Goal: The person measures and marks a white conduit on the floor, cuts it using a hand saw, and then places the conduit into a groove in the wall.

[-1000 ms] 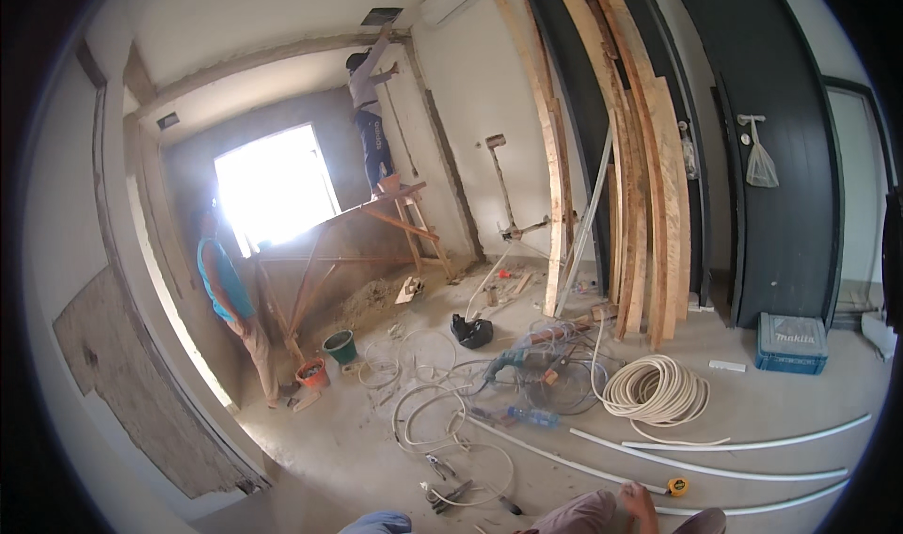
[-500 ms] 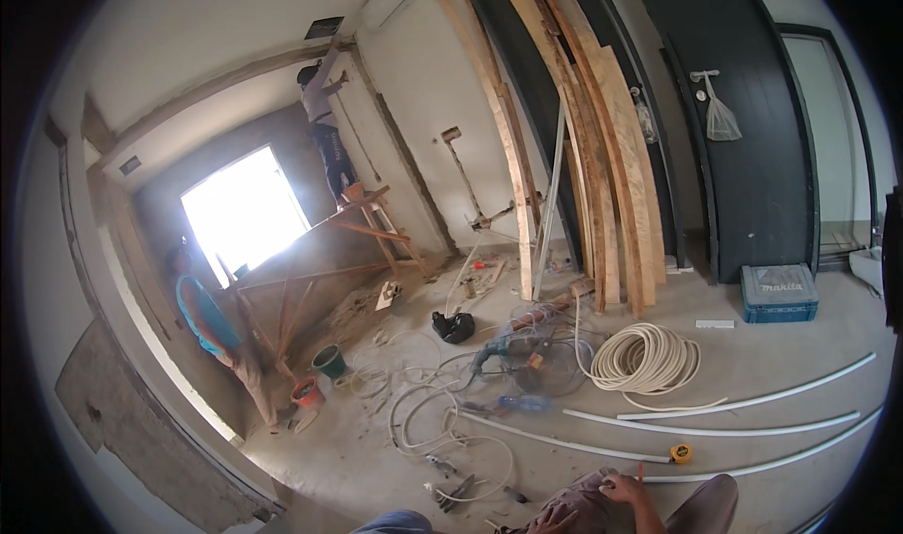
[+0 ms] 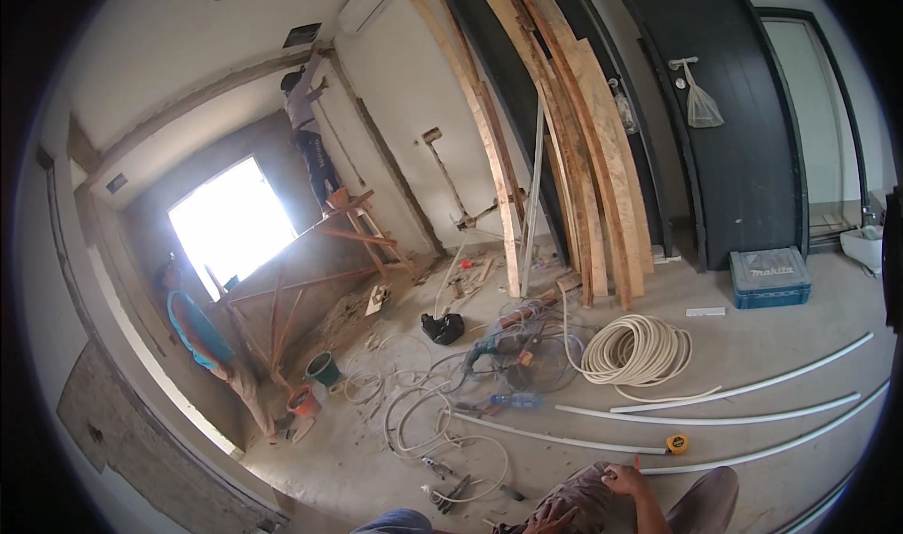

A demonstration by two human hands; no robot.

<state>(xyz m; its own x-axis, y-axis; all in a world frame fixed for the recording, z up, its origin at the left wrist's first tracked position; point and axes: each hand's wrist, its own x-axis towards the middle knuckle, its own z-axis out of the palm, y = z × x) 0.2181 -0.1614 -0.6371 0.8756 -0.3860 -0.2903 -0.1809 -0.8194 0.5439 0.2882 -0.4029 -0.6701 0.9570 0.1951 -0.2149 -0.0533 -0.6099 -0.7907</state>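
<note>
A thin red stick [image 3: 637,461] shows just left of the tape measure [image 3: 676,445], beside the right hand [image 3: 620,480], with the left hand [image 3: 549,521] farther left; I cannot tell either grip. A light, steady hold should suit it.

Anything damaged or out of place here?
Yes: loose cables sprawl in tangled loops across the floor, untidy beside the neat beige coil; ragged cutouts break up the white wall.
</note>
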